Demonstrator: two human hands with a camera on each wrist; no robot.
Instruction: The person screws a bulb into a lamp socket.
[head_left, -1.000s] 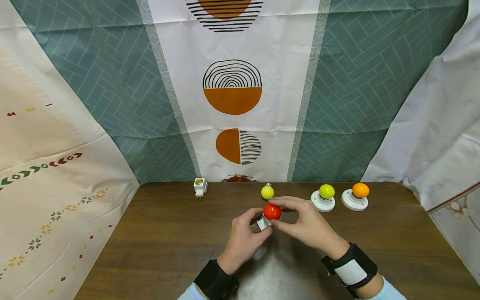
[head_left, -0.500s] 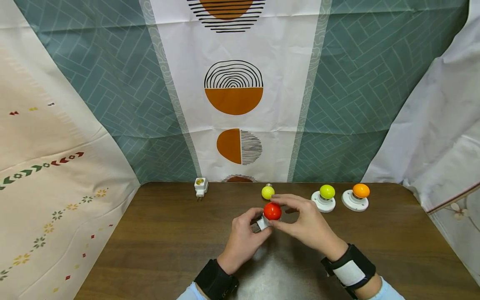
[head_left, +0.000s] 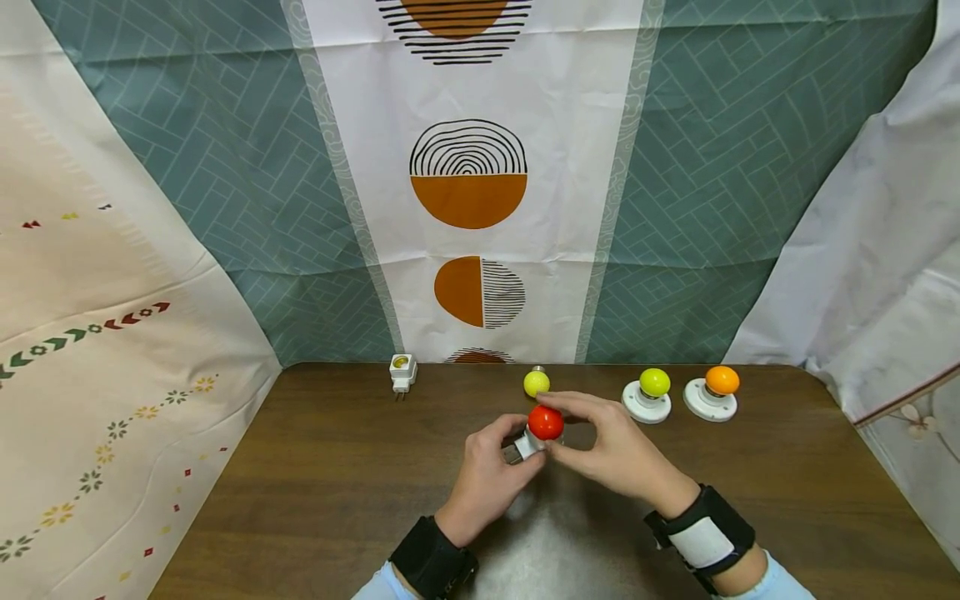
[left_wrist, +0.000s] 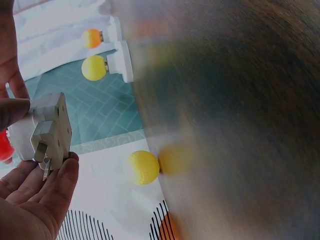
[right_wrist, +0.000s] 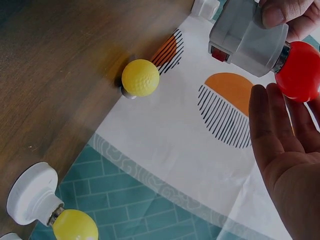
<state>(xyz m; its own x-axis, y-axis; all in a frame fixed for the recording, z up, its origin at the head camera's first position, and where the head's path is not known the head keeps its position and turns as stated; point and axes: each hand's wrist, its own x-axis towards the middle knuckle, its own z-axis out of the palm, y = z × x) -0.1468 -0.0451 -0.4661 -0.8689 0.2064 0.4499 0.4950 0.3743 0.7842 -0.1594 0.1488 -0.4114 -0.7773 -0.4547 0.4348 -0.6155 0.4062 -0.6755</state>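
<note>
My left hand point(head_left: 491, 471) grips a white plug-in bulb socket point(head_left: 529, 444) between thumb and fingers, held above the table's middle. Its metal prongs point(left_wrist: 40, 152) point left and away from the bulb in the head view. A red switch point(right_wrist: 219, 54) shows on its side in the right wrist view. A round red light bulb point(head_left: 546, 422) sits in the socket, a strip of its metal base visible in the right wrist view. My right hand point(head_left: 607, 437) pinches this bulb, fingertips at its far side and thumb at its near side.
On the brown table point(head_left: 337, 483), another plug-in socket point(head_left: 402, 372) stands back left. A loose yellow bulb point(head_left: 536, 383) lies just behind my hands. To the back right, a yellow-green bulb point(head_left: 655, 383) and an orange bulb point(head_left: 722, 381) sit in round white lamp bases. A patterned cloth point(head_left: 570, 208) hangs behind.
The right fingertips lifted slightly off the bulb half a second ago and are back against it now. The left hand and the socket have barely moved.
</note>
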